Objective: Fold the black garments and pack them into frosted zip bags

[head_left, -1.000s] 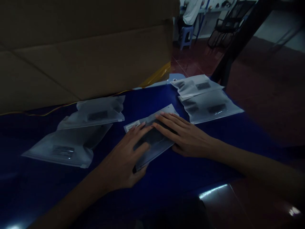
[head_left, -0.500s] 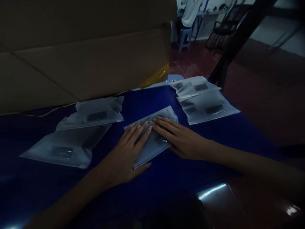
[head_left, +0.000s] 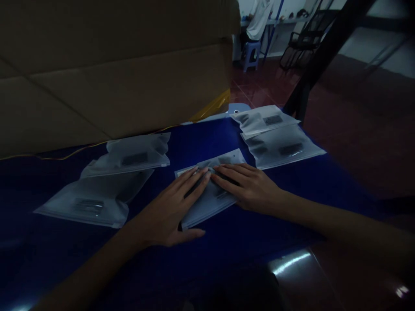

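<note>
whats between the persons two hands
A frosted zip bag lies between the left hand and right hand, both resting flat on it, in the head view.

Packing workshop or small factory floor, dim light: large cardboard carton (head_left: pixel 97 73) at 10 o'clock on blue-topped table (head_left: pixel 201 138), frosted zip bags (head_left: pixel 282 144) spread across it; at 1 o'clock, co-worker (head_left: pixel 259 19) seated on blue plastic stool (head_left: pixel 251 56), black chair (head_left: pixel 301 43) nearby, red tile floor (head_left: pixel 259 84)
</note>
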Action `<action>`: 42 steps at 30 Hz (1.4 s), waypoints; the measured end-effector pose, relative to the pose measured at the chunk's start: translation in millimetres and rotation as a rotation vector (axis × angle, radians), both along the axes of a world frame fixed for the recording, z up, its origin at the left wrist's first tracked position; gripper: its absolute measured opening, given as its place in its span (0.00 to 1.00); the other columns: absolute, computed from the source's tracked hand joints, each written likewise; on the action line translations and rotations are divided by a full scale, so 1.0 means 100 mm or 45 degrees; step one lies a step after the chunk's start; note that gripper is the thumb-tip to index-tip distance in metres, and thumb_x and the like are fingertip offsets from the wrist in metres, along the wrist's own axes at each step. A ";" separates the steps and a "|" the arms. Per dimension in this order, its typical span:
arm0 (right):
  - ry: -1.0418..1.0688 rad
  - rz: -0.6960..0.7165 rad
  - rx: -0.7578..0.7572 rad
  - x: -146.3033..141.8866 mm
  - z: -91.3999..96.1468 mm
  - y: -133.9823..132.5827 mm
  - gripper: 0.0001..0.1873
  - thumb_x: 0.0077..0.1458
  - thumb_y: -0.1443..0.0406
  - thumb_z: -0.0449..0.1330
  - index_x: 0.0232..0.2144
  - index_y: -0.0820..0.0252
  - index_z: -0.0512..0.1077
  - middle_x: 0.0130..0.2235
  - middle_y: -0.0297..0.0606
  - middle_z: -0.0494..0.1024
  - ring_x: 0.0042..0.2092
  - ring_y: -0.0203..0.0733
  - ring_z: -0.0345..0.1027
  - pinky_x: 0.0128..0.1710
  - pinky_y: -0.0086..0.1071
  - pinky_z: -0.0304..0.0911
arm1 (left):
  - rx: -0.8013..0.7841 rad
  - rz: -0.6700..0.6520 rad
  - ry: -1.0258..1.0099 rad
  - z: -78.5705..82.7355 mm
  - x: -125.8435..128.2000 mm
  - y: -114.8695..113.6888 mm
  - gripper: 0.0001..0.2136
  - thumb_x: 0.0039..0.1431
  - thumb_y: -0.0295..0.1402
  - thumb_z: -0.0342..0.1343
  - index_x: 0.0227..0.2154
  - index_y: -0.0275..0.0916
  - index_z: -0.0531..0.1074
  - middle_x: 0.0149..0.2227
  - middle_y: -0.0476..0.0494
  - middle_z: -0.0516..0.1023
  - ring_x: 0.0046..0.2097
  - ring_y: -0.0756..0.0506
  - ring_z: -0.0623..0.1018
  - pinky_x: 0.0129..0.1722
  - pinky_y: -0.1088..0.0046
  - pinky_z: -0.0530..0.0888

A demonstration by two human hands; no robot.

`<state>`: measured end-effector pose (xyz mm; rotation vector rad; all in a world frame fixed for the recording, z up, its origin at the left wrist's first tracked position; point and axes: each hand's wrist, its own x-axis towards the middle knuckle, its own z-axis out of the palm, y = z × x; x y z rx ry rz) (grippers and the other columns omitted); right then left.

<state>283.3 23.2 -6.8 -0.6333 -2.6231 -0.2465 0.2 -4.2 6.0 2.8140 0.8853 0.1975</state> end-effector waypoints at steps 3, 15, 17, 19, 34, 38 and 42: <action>0.036 0.115 0.149 0.01 0.04 0.00 0.18 0.65 0.75 0.57 0.57 0.76 0.72 0.56 0.55 0.79 0.58 0.51 0.75 0.57 0.45 0.74 | -0.012 -0.095 -0.070 0.02 -0.03 0.03 0.51 0.64 0.66 0.45 0.75 0.35 0.31 0.76 0.28 0.43 0.75 0.30 0.51 0.71 0.49 0.60; 0.106 -0.469 0.430 0.27 0.29 0.11 0.31 0.66 0.76 0.54 0.68 0.56 0.62 0.56 0.49 0.77 0.60 0.54 0.71 0.61 0.53 0.68 | 0.431 0.637 -0.216 -0.04 -0.16 0.12 0.25 0.73 0.41 0.45 0.71 0.48 0.59 0.78 0.43 0.38 0.74 0.21 0.47 0.69 0.30 0.49; 0.031 -0.676 0.344 0.41 0.27 0.21 0.31 0.65 0.78 0.50 0.68 0.59 0.63 0.56 0.52 0.75 0.59 0.57 0.70 0.63 0.59 0.64 | 0.422 0.725 -0.144 -0.06 -0.17 0.13 0.22 0.74 0.42 0.44 0.66 0.49 0.67 0.78 0.47 0.36 0.74 0.21 0.47 0.69 0.29 0.49; -0.045 -0.849 0.242 0.54 0.25 0.30 0.27 0.66 0.76 0.48 0.63 0.58 0.68 0.57 0.51 0.74 0.59 0.57 0.70 0.64 0.63 0.60 | 0.398 0.757 -0.035 -0.07 -0.16 0.12 0.22 0.75 0.43 0.42 0.63 0.44 0.72 0.77 0.42 0.41 0.74 0.22 0.50 0.69 0.31 0.51; -0.121 -0.566 0.037 0.36 0.21 0.23 0.47 0.58 0.63 0.64 0.73 0.58 0.48 0.75 0.56 0.47 0.75 0.74 0.30 0.68 0.76 0.32 | 0.578 0.694 0.111 -0.14 -0.10 0.12 0.30 0.75 0.45 0.39 0.65 0.22 0.62 0.69 0.24 0.63 0.70 0.28 0.64 0.68 0.46 0.64; -0.032 -0.128 0.053 0.12 0.15 0.06 0.32 0.65 0.64 0.61 0.68 0.63 0.61 0.69 0.55 0.64 0.73 0.63 0.49 0.70 0.63 0.49 | 0.612 0.490 -0.026 -0.10 -0.06 0.08 0.23 0.74 0.36 0.49 0.66 0.28 0.62 0.66 0.27 0.69 0.65 0.31 0.72 0.62 0.51 0.73; 0.151 0.052 0.065 0.00 0.04 -0.02 0.19 0.66 0.66 0.61 0.57 0.66 0.72 0.54 0.48 0.80 0.55 0.49 0.73 0.55 0.45 0.71 | 0.541 0.269 -0.242 -0.05 -0.01 -0.05 0.17 0.73 0.25 0.50 0.60 0.39 0.71 0.59 0.39 0.79 0.56 0.41 0.82 0.53 0.64 0.80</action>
